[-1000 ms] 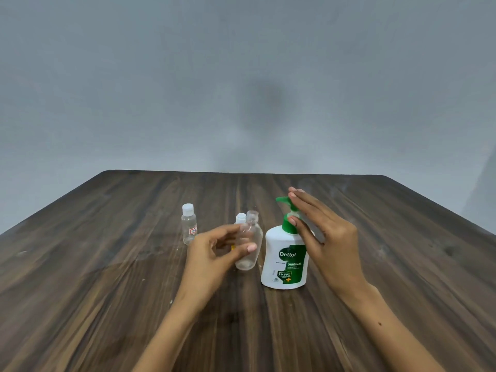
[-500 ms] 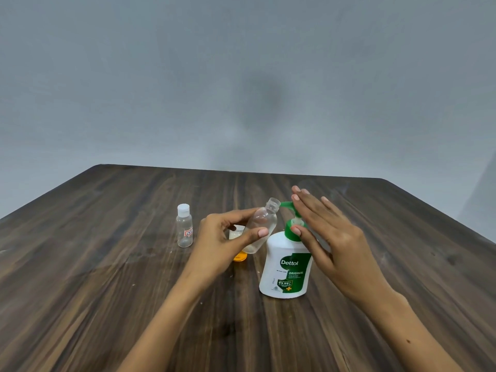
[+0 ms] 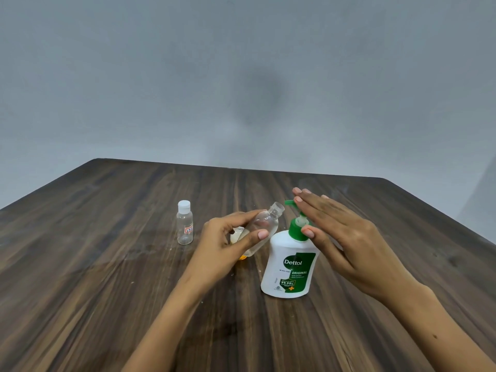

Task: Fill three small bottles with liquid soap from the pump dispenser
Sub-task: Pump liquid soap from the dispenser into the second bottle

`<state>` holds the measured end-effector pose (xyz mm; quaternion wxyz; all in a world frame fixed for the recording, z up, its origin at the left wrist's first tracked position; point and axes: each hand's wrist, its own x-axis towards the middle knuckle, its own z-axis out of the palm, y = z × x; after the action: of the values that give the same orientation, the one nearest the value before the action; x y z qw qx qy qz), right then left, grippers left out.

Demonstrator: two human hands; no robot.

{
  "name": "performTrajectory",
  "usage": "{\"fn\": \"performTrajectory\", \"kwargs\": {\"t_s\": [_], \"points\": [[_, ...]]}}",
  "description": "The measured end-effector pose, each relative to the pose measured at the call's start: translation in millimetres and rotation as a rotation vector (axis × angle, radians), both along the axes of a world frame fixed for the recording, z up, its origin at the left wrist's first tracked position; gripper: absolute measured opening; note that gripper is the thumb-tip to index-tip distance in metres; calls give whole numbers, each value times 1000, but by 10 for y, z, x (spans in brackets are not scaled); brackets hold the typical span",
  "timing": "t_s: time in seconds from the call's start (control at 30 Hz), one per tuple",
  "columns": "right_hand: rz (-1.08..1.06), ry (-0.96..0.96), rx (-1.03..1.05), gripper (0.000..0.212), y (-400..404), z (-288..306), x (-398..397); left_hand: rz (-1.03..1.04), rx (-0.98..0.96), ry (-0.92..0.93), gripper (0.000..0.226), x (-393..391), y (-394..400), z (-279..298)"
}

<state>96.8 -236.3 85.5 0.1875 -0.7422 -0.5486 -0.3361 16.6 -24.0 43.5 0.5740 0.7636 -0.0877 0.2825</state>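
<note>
A white Dettol pump dispenser (image 3: 291, 267) with a green pump head stands on the wooden table (image 3: 107, 264). My left hand (image 3: 228, 245) holds a clear uncapped small bottle (image 3: 264, 224), tilted so its open mouth sits just under the green spout. My right hand (image 3: 346, 237) lies flat with fingers straight over the pump head, thumb by the green collar. A second small bottle (image 3: 184, 226) with a white cap and a red-white label stands upright to the left. A third small bottle (image 3: 237, 234) with orange liquid at its base is mostly hidden behind my left hand.
A plain grey wall stands behind the table's far edge (image 3: 241, 167). The table's right edge (image 3: 442, 218) runs diagonally close to my right arm.
My left hand lifted the clear bottle off the table and tilted its mouth toward the spout. My right hand shifted flatter over the pump head. The camera view dropped slightly.
</note>
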Motion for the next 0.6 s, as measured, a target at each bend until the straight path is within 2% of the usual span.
{"fn": "performTrajectory", "kwargs": {"t_s": [0.37,0.6], "points": [[45,68,77,48,53,-22,5,19,26,-10,30,26,16,-8],[73,118,126,43,64,-41,-2,21,44,7,37,21,22,-2]]}}
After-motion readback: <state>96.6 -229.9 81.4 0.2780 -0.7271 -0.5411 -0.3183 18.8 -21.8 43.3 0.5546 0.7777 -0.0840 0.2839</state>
